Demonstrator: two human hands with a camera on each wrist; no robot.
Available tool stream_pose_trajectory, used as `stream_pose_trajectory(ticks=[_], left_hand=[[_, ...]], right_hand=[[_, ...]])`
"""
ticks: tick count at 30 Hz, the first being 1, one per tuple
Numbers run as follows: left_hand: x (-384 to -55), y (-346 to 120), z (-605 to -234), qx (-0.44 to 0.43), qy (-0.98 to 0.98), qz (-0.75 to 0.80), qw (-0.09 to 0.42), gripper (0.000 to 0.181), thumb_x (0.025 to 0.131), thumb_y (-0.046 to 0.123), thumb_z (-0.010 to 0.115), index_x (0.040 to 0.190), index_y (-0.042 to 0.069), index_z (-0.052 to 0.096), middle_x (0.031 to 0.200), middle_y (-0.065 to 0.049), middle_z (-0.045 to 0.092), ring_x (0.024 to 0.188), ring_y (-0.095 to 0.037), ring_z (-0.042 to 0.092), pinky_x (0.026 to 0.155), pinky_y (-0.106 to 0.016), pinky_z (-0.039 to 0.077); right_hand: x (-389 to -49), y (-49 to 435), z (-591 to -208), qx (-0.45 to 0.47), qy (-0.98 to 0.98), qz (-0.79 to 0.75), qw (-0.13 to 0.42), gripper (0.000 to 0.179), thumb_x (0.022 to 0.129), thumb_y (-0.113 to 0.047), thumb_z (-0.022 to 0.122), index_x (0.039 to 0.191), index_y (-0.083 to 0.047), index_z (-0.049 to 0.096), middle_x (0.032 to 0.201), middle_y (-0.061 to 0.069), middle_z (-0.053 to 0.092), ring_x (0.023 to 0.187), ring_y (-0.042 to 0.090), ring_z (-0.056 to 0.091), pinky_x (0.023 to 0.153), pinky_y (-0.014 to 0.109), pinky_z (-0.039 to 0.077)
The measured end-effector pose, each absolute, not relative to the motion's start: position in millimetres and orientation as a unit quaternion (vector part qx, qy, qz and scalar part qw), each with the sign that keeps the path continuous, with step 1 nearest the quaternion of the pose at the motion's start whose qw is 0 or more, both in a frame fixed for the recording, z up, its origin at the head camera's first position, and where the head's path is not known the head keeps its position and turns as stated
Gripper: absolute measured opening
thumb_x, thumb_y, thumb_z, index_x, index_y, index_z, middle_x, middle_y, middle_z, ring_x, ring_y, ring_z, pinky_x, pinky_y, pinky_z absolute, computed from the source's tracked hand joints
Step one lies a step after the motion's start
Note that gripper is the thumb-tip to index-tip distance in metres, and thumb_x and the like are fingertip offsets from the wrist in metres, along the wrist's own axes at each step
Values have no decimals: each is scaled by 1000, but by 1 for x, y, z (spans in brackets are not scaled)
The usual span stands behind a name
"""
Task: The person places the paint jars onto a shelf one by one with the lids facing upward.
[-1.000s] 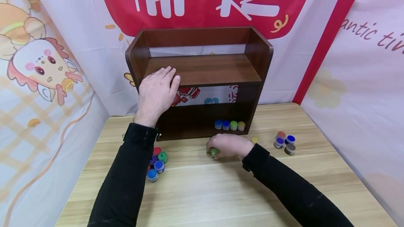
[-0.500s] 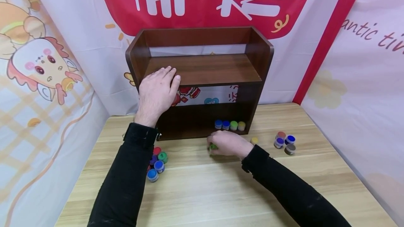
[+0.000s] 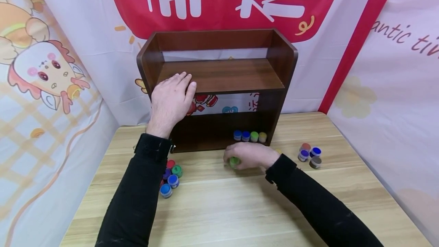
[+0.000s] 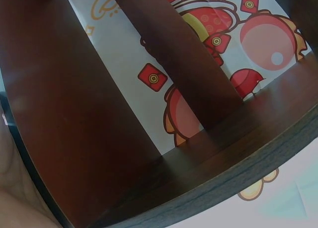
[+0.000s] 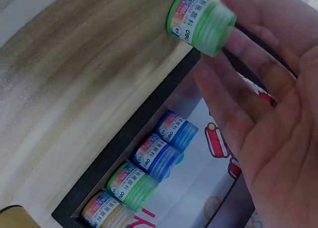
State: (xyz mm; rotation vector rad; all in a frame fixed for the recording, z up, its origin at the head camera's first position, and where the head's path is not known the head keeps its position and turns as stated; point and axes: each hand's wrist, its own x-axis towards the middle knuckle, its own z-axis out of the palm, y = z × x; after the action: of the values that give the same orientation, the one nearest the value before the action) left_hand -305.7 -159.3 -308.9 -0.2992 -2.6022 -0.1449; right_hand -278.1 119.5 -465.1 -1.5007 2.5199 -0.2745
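A green jar (image 3: 234, 162) is pinched between the thumb and fingers of the right hand (image 3: 249, 155), just in front of the dark brown shelf (image 3: 223, 74); whether the table (image 3: 219, 209) is touched by the jar cannot be told. The left hand (image 3: 171, 100) is laid on the left end of the shelf's middle board, its fingers stretched out. At the right end of the shelf's lower compartment, a row of four jars (image 3: 245, 137), two blue, one green and one yellow, is seen standing. A cluster of mixed jars (image 3: 173, 181) is partly hidden by the left sleeve (image 3: 137, 193), in front of the shelf's left end. Four more jars (image 3: 303, 155) are grouped to the right of the shelf.
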Motion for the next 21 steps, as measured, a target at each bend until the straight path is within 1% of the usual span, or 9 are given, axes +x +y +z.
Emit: stream_pose_trajectory(ticks=[2,4,11,16,21], left_hand=[[-306,-160,-309,-109,-958,-53,258,74,107,60,14,157,19,51,157,-5,50,146,-25,43,122,-47,31],[-306,-160,-309,-109,-958,-55,259,73,107,60,14,156,19,51,157,-5,50,146,-25,44,122,-48,31],[-306,-160,-309,-109,-958,-54,260,73,108,60,15,156,18,51,157,-5,51,146,-25,44,122,-48,31],[-306,-159,-309,-110,-958,-52,258,72,108,59,16,156,18,51,157,-6,50,146,-26,44,122,-48,31],[-306,-159,-309,-111,-958,-51,259,72,108,58,16,156,18,51,157,-6,51,146,-26,44,122,-48,32]], right_hand=[[-279,120,-466,-512,847,-93,110,29,89,-11,80,117,-17,76,120,-4,71,106,13,64,95,25,54],[-280,120,-466,-505,851,-90,111,26,90,-11,80,115,-17,77,118,-5,71,106,12,65,95,25,54],[-285,116,-458,-474,872,-84,88,23,93,-19,77,115,-13,77,113,-1,74,100,13,67,91,26,57],[-296,112,-450,-460,879,-103,74,19,94,-14,75,112,-11,78,107,-1,74,91,13,65,83,22,57],[-304,106,-444,-439,891,-100,55,18,94,-13,75,111,-12,78,109,1,75,94,12,68,82,24,58]])
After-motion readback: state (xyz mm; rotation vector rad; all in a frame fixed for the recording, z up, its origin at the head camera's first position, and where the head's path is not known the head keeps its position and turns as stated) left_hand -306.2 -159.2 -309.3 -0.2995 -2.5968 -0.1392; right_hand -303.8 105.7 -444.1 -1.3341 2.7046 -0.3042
